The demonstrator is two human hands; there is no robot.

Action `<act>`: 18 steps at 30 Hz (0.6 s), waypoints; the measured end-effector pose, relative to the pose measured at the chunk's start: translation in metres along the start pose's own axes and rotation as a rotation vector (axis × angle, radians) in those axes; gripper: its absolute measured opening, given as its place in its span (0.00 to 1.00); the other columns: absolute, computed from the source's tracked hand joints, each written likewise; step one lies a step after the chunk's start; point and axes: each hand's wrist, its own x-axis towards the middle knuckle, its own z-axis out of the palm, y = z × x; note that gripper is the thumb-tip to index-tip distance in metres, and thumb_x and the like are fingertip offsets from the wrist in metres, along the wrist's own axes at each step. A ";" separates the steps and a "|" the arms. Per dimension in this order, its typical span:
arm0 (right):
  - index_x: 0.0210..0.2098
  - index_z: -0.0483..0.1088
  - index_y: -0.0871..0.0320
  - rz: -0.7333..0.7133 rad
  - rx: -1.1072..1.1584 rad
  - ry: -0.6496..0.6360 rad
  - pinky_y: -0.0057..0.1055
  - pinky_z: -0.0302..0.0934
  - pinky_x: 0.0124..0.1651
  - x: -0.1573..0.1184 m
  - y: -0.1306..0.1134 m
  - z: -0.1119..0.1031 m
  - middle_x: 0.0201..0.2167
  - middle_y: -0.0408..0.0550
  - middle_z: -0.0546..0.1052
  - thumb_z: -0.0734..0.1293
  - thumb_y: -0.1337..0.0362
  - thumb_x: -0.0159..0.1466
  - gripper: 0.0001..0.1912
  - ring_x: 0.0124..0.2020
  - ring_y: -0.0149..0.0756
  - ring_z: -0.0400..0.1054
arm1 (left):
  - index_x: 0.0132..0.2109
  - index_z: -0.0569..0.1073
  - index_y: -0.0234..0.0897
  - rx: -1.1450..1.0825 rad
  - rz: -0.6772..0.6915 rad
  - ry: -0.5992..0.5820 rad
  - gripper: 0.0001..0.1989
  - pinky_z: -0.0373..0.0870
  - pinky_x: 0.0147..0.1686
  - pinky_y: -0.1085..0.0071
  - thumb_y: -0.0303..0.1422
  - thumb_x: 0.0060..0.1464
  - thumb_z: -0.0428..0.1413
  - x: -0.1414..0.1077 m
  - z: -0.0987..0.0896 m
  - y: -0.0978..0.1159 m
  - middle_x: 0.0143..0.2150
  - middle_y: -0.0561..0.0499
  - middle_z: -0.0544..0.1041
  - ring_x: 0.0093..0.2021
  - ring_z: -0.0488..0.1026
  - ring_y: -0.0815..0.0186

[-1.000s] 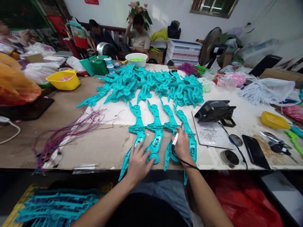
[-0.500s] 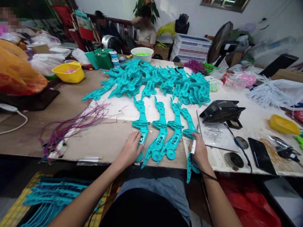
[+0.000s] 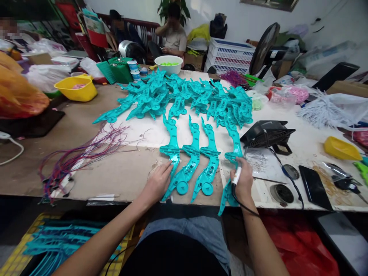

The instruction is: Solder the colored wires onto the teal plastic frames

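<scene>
– seen where?
– at the bench (image 3: pixel 129 172), touching the leftmost teal part (image 3: pixel 172 135) on top with the left hand (image 3: pixel 158 180), with fingers together, unclear whether pinching; curling the right hand (image 3: pixel 244 181) round a white-handled tool (image 3: pixel 236 176) beside the rightmost teal part (image 3: pixel 236 143).
– best done how?
– by spacing evenly, keeping steady.

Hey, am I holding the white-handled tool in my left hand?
No, the right hand grips the tool; the left hand is at a teal plastic part.
</scene>
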 end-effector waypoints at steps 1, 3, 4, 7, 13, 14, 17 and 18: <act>0.54 0.64 0.59 -0.001 -0.008 -0.022 0.48 0.60 0.53 0.009 0.001 0.004 0.48 0.57 0.69 0.58 0.68 0.56 0.25 0.50 0.48 0.64 | 0.58 0.68 0.33 0.012 0.001 0.002 0.20 0.68 0.57 0.52 0.26 0.61 0.44 0.006 0.000 -0.003 0.59 0.37 0.70 0.59 0.67 0.54; 0.53 0.64 0.61 -0.033 -0.025 -0.073 0.49 0.60 0.52 0.023 0.002 0.009 0.47 0.58 0.69 0.57 0.68 0.56 0.25 0.50 0.50 0.63 | 0.57 0.70 0.33 0.022 0.009 -0.017 0.20 0.68 0.57 0.54 0.25 0.60 0.45 0.018 0.000 -0.009 0.58 0.38 0.71 0.57 0.69 0.55; 0.53 0.64 0.61 -0.062 -0.045 -0.085 0.50 0.60 0.52 0.028 0.001 0.011 0.47 0.59 0.69 0.57 0.68 0.56 0.24 0.51 0.51 0.63 | 0.56 0.70 0.33 0.019 0.015 -0.039 0.20 0.69 0.57 0.55 0.25 0.60 0.45 0.023 -0.001 -0.012 0.57 0.39 0.72 0.57 0.69 0.56; 0.52 0.64 0.59 -0.169 -0.128 -0.037 0.57 0.54 0.57 0.031 -0.009 0.011 0.49 0.60 0.70 0.58 0.65 0.61 0.19 0.58 0.55 0.59 | 0.56 0.71 0.33 0.001 0.025 -0.109 0.20 0.70 0.57 0.58 0.25 0.59 0.46 0.031 -0.002 -0.015 0.57 0.39 0.72 0.57 0.69 0.57; 0.53 0.61 0.55 -0.511 0.013 -0.289 0.55 0.50 0.63 0.010 -0.058 0.032 0.55 0.56 0.70 0.61 0.58 0.66 0.18 0.64 0.50 0.55 | 0.56 0.71 0.36 -0.017 -0.027 -0.097 0.20 0.69 0.56 0.57 0.25 0.59 0.46 0.033 -0.004 -0.011 0.57 0.40 0.72 0.58 0.69 0.57; 0.54 0.60 0.54 -0.559 0.025 -0.363 0.57 0.50 0.62 0.006 -0.064 0.038 0.56 0.56 0.70 0.61 0.56 0.66 0.19 0.64 0.50 0.56 | 0.56 0.71 0.36 -0.017 -0.026 -0.095 0.20 0.69 0.56 0.58 0.25 0.59 0.47 0.035 -0.005 -0.011 0.57 0.40 0.72 0.57 0.69 0.58; 0.54 0.60 0.53 -0.661 0.022 -0.446 0.64 0.48 0.61 -0.001 -0.069 0.052 0.54 0.55 0.72 0.61 0.50 0.65 0.22 0.59 0.53 0.63 | 0.55 0.72 0.35 -0.027 0.003 -0.088 0.19 0.70 0.55 0.59 0.25 0.58 0.48 0.042 -0.008 -0.014 0.57 0.41 0.73 0.56 0.70 0.58; 0.55 0.60 0.53 -0.680 0.032 -0.433 0.64 0.49 0.60 -0.001 -0.067 0.055 0.52 0.55 0.74 0.61 0.49 0.64 0.23 0.57 0.53 0.66 | 0.54 0.72 0.35 -0.033 0.011 -0.085 0.19 0.70 0.55 0.59 0.25 0.57 0.49 0.045 -0.008 -0.015 0.56 0.41 0.73 0.56 0.70 0.59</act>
